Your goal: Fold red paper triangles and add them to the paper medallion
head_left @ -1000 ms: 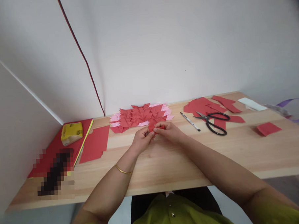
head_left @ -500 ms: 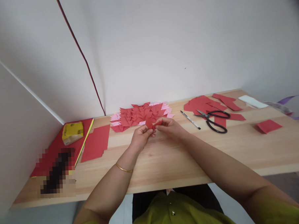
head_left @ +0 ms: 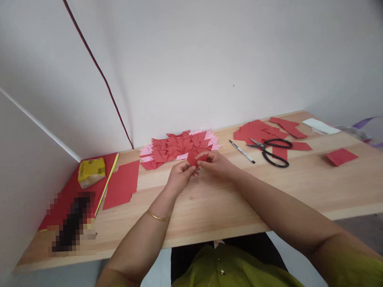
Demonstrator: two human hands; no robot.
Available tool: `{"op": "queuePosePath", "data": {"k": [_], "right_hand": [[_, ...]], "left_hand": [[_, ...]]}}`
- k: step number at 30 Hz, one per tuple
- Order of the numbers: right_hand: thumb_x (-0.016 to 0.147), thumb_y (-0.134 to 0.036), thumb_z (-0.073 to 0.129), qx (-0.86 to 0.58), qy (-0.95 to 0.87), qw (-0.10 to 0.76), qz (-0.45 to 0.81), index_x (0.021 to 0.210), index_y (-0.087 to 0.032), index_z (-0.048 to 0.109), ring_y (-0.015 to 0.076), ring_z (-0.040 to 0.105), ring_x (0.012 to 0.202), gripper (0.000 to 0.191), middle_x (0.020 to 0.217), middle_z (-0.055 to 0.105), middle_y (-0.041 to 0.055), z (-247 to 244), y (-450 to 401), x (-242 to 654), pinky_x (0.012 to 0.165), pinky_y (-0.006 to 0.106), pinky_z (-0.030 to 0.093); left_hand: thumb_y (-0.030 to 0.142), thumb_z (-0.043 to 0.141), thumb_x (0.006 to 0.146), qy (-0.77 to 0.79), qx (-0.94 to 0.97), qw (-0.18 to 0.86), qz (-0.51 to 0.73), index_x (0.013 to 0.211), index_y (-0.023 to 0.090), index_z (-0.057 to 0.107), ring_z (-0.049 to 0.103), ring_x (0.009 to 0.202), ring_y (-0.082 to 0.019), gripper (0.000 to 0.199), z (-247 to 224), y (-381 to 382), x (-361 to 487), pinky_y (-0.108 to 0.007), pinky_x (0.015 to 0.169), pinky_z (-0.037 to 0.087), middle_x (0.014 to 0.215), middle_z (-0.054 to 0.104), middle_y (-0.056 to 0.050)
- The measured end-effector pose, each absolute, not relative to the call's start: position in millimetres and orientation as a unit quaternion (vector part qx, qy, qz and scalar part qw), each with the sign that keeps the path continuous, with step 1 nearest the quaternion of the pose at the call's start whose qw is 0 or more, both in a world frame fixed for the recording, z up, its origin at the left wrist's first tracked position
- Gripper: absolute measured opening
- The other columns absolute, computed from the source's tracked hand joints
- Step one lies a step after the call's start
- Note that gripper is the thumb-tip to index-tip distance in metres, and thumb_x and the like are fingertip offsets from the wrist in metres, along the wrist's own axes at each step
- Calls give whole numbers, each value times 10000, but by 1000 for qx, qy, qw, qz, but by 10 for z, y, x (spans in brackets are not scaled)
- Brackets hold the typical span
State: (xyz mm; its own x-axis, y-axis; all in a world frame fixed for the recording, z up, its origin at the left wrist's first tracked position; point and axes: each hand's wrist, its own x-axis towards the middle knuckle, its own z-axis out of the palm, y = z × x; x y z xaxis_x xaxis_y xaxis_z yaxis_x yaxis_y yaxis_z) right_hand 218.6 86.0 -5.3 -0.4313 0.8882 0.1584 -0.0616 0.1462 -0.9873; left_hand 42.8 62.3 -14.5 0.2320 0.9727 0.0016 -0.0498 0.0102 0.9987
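Note:
A small folded piece of red paper is held up over the middle of the table between my two hands. My left hand pinches its lower left side, thumb on top. Fingers of my right hand are closed on its right edge. Just behind my hands lies a pile of folded red and pink paper pieces, many with pointed tips. Parts of the held paper are hidden by my fingers.
Black-handled scissors and a pen lie to the right, near red paper scraps. A red paper square is further right. At left are red sheets, a yellow packet and a blurred dark object.
The held paper's shape between my fingers has altered slightly, its two raised parts now closer together. Both hands stay in nearly the same place. The camera view has shifted a little.

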Motion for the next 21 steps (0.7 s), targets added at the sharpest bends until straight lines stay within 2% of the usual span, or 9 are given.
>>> {"op": "queuePosePath", "data": {"k": [8, 16, 21], "right_hand": [[748, -270, 617, -371, -643, 405, 534, 773, -178, 638, 145, 622, 675, 98, 692, 676, -4, -60, 843, 2169, 655, 258, 461], [761, -357, 651, -341, -656, 400, 541, 807, -180, 637, 165, 639, 719, 183, 748, 699, 21, -73, 838, 2170, 713, 294, 475], [769, -395, 650, -331, -661, 408, 535, 756, -169, 626, 146, 608, 681, 228, 716, 671, 15, -34, 830, 2188, 690, 278, 457]], "left_hand": [[353, 682, 740, 430, 563, 547, 447, 775, 135, 664, 563, 582, -100, 222, -115, 594, 464, -237, 605, 432, 704, 646, -15], [385, 649, 767, 473, 591, 493, 429, 690, 136, 606, 471, 477, -78, 263, -7, 539, 480, -208, 485, 336, 570, 584, 10], [381, 638, 771, 461, 603, 494, 423, 716, 134, 621, 516, 519, -99, 253, -10, 539, 478, -226, 536, 384, 601, 609, -6]]}}
